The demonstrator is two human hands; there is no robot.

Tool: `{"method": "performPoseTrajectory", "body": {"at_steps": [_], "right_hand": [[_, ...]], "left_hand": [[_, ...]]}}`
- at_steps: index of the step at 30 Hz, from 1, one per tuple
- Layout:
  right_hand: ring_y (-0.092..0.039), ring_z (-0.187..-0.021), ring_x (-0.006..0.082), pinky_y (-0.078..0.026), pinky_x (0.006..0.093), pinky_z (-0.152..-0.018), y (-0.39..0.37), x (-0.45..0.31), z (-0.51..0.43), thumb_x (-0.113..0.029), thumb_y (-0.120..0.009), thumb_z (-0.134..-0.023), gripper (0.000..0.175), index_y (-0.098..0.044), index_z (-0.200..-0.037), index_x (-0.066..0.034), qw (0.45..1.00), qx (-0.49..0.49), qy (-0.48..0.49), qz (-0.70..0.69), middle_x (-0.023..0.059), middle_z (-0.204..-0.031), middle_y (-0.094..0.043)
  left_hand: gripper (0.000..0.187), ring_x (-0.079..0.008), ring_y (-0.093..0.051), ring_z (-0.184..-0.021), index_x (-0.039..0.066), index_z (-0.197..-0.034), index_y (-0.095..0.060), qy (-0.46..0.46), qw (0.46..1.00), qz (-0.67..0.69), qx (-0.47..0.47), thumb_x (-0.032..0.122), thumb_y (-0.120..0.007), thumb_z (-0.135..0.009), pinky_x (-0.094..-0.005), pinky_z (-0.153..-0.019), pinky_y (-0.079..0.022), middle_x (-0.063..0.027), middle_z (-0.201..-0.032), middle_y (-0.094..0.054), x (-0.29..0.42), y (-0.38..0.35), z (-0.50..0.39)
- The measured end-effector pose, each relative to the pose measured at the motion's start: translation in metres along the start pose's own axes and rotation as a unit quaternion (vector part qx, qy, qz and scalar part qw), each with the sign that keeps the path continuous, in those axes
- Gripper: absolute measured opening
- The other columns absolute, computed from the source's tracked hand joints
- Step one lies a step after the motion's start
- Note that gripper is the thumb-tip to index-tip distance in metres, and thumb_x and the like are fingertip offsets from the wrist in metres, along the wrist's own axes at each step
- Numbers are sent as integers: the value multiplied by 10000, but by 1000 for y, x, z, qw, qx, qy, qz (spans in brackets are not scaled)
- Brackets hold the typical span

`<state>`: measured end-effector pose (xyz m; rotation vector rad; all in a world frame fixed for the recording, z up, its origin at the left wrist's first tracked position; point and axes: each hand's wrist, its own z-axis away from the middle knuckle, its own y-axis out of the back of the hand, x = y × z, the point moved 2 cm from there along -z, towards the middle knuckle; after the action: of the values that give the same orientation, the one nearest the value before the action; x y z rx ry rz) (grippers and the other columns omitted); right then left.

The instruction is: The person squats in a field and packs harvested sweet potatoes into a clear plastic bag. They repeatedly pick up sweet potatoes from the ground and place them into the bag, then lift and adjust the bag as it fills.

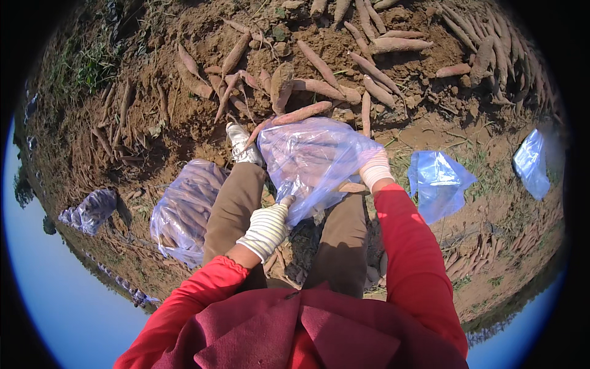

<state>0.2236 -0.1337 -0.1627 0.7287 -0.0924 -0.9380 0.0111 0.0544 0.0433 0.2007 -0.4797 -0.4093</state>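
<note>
A translucent blue-violet plastic bag (304,152) full of reddish-brown root tubers, which look like sweet potatoes, lies between the person's legs. My left hand (266,228), in a striped knit glove, grips the bag's near edge at its lower left. My right hand (375,167), gloved too, is at the bag's right side, its fingers partly hidden behind the plastic film. One tuber (302,112) rests against the bag's far edge. Another tuber (352,187) shows beside the bag, near my right wrist.
Loose tubers (321,64) are strewn over the clods ahead, with a large heap (507,55) at the upper right. A filled bag (189,207) stands by the left leg, another (90,211) farther left. Two blue plastic bags (438,182), (531,164) lie at the right.
</note>
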Motion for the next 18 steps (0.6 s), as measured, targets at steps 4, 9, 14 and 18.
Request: {"method": "performPoseTrajectory", "body": {"at_steps": [4,9,14,18], "right_hand": [[-669,-863,251,-474,414,-753,-8,24,30,-132,-467,-860,267,-719,-937,-92,972,-106,-55,204,132,-960,-694],[-581,-1072,218,-413,417,-892,-5,30,62,-159,-484,-884,269,-701,-1033,-107,943,-175,-9,283,64,-1083,-668],[-618,-924,251,-423,417,-844,32,16,102,-243,-508,-879,214,-704,-936,-179,949,-138,181,218,55,-944,-669],[-611,-883,290,-440,422,-786,92,19,145,-195,-591,-822,171,-685,-953,-141,989,-139,21,47,113,-910,-636]], "left_hand": [[350,-346,-627,-788,93,-1087,-621,30,997,-58,45,105,-687,-744,-405,-688,-507,-170,-866,-623,8,4,2],[291,-338,-598,-797,71,-988,-640,-29,995,-30,90,33,-669,-701,-394,-698,-498,-139,-923,-574,11,-9,14],[325,-160,-559,-770,-6,-1073,-562,34,935,270,226,-136,-504,-780,-260,-713,-481,-35,-944,-582,-34,-11,16],[344,-227,-607,-850,-3,-1081,-586,18,938,318,140,-139,-487,-781,-298,-769,-496,-125,-967,-625,-59,-22,36]]}}
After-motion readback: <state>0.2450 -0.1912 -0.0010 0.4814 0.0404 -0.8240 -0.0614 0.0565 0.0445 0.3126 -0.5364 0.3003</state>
